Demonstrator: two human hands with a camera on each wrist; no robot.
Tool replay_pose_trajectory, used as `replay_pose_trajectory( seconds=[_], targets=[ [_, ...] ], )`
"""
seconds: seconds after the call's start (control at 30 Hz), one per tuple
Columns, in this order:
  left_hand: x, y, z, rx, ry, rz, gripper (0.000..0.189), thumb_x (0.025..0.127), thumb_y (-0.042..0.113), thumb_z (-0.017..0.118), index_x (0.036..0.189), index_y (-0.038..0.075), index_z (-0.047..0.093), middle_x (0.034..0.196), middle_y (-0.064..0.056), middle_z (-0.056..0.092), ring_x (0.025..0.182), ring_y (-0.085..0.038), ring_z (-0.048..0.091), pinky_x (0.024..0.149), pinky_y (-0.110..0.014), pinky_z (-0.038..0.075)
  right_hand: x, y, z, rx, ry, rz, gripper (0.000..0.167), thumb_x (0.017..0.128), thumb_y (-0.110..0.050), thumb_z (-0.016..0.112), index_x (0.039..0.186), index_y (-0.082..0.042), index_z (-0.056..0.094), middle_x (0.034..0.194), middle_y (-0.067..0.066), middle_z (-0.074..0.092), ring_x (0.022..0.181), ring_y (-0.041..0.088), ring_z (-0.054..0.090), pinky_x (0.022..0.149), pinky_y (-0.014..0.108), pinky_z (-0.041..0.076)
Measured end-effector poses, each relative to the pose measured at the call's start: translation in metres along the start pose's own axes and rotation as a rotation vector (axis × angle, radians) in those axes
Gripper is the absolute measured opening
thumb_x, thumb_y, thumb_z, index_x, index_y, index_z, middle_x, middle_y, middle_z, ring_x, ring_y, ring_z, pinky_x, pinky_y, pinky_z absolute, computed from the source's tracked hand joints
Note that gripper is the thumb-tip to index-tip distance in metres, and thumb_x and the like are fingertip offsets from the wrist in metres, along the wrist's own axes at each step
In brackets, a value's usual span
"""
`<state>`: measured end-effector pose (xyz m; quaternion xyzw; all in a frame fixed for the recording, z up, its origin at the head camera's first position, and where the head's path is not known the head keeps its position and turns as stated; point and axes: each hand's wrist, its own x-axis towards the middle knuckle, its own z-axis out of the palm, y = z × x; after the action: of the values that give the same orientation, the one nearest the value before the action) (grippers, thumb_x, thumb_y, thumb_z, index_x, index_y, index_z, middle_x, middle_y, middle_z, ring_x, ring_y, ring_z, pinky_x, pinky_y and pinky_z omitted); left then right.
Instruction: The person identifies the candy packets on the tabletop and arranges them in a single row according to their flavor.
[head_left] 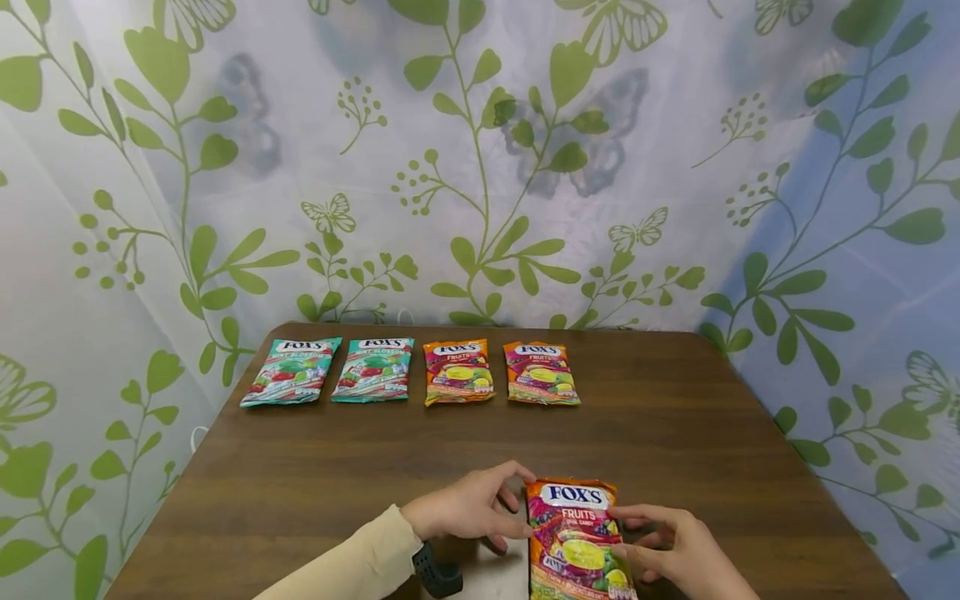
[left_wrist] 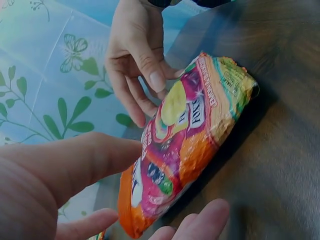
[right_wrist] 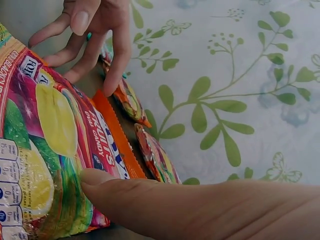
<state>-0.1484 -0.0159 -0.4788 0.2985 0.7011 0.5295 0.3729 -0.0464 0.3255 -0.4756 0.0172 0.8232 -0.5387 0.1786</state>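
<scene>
An orange and purple bag of Fox's Fruits candy [head_left: 573, 542] lies at the front of the table between my two hands, its printed face towards the head camera. My left hand [head_left: 476, 504] is at its left side, with the index fingertip at the top corner and the thumb by the edge; the other fingers are spread. At the opposite side is my right hand [head_left: 667, 546], its index finger and thumb reaching the bag's edge. In the right wrist view the right thumb [right_wrist: 150, 197] lies extended across the bag; that hand's other fingers are hidden there.
Along the back of the brown table [head_left: 637, 442] lie two teal Mint Blossom bags [head_left: 292, 371] and two orange Fruits bags [head_left: 459, 372] in a row. A pale surface [head_left: 498, 575] shows under my left hand. A leaf-patterned curtain [head_left: 465, 167] hangs behind.
</scene>
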Motion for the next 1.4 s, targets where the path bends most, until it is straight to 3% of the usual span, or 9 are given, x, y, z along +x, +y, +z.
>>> replay_pose_trajectory(
  seconds=[0.2, 0.33, 0.43, 0.5, 0.67, 0.77, 1.1, 1.4],
  targets=[
    [0.004, 0.004, 0.011, -0.047, 0.039, -0.043, 0.050, 0.101, 0.008, 0.079, 0.146, 0.008, 0.056, 0.117, -0.016, 0.060, 0.090, -0.022, 0.074, 0.074, -0.043, 0.066, -0.001, -0.001, 0.003, 0.028, -0.031, -0.031, 0.053, 0.100, -0.018, 0.083, 0.143, 0.007, 0.066, 0.118, 0.014, 0.069, 0.093, 0.032, 0.072, 0.071, 0.043, 0.065],
    [0.031, -0.043, 0.012, -0.023, 0.042, 0.033, 0.050, 0.099, 0.022, 0.085, 0.143, 0.021, 0.060, 0.119, -0.007, 0.060, 0.093, -0.018, 0.075, 0.076, -0.040, 0.066, 0.002, 0.000, 0.003, 0.056, -0.046, -0.030, 0.054, 0.100, -0.017, 0.083, 0.145, 0.007, 0.065, 0.117, 0.014, 0.066, 0.093, 0.031, 0.072, 0.071, 0.045, 0.066],
    [0.049, -0.079, 0.012, 0.011, 0.038, 0.101, 0.052, 0.095, 0.032, 0.089, 0.139, 0.030, 0.061, 0.117, 0.001, 0.058, 0.092, -0.010, 0.074, 0.076, -0.029, 0.062, 0.003, 0.000, 0.005, 0.056, -0.041, -0.020, 0.055, 0.100, -0.019, 0.084, 0.145, 0.005, 0.066, 0.118, 0.015, 0.064, 0.093, 0.030, 0.072, 0.071, 0.046, 0.066],
    [0.045, -0.072, 0.016, 0.037, 0.065, 0.107, 0.050, 0.095, 0.027, 0.088, 0.138, 0.026, 0.062, 0.116, 0.001, 0.057, 0.092, -0.008, 0.073, 0.079, -0.028, 0.061, 0.004, 0.000, 0.006, 0.043, -0.040, -0.015, 0.056, 0.099, -0.021, 0.085, 0.145, 0.004, 0.066, 0.119, 0.015, 0.063, 0.094, 0.029, 0.071, 0.072, 0.045, 0.066],
    [0.017, -0.022, 0.032, 0.061, 0.153, 0.113, 0.046, 0.094, 0.011, 0.086, 0.134, 0.012, 0.064, 0.114, -0.002, 0.056, 0.091, -0.007, 0.068, 0.087, -0.027, 0.055, 0.005, 0.002, 0.006, 0.037, -0.068, -0.028, 0.058, 0.098, -0.022, 0.086, 0.145, 0.005, 0.066, 0.123, 0.016, 0.063, 0.096, 0.029, 0.069, 0.075, 0.042, 0.065],
    [0.008, -0.007, 0.038, 0.112, 0.196, 0.129, 0.045, 0.092, 0.008, 0.087, 0.132, 0.007, 0.064, 0.112, -0.002, 0.055, 0.090, -0.007, 0.065, 0.089, -0.026, 0.051, 0.006, 0.003, 0.006, 0.047, -0.085, -0.047, 0.057, 0.098, -0.020, 0.086, 0.145, 0.005, 0.066, 0.128, 0.017, 0.065, 0.097, 0.031, 0.069, 0.075, 0.041, 0.065],
    [0.007, -0.005, 0.048, 0.119, 0.277, 0.117, 0.051, 0.086, 0.004, 0.091, 0.129, 0.011, 0.065, 0.111, 0.000, 0.051, 0.088, -0.006, 0.061, 0.088, -0.025, 0.050, 0.004, 0.003, 0.006, -0.013, -0.089, -0.103, 0.056, 0.100, -0.016, 0.084, 0.146, 0.006, 0.063, 0.135, 0.025, 0.061, 0.096, 0.032, 0.069, 0.075, 0.036, 0.062],
    [0.009, -0.007, 0.051, 0.112, 0.306, 0.124, 0.053, 0.085, 0.000, 0.091, 0.130, 0.010, 0.064, 0.111, 0.000, 0.049, 0.089, -0.007, 0.060, 0.090, -0.026, 0.050, 0.006, 0.005, 0.004, -0.016, -0.108, -0.161, 0.057, 0.101, -0.011, 0.081, 0.148, 0.011, 0.059, 0.137, 0.031, 0.058, 0.093, 0.033, 0.071, 0.077, 0.035, 0.062]
  ],
)
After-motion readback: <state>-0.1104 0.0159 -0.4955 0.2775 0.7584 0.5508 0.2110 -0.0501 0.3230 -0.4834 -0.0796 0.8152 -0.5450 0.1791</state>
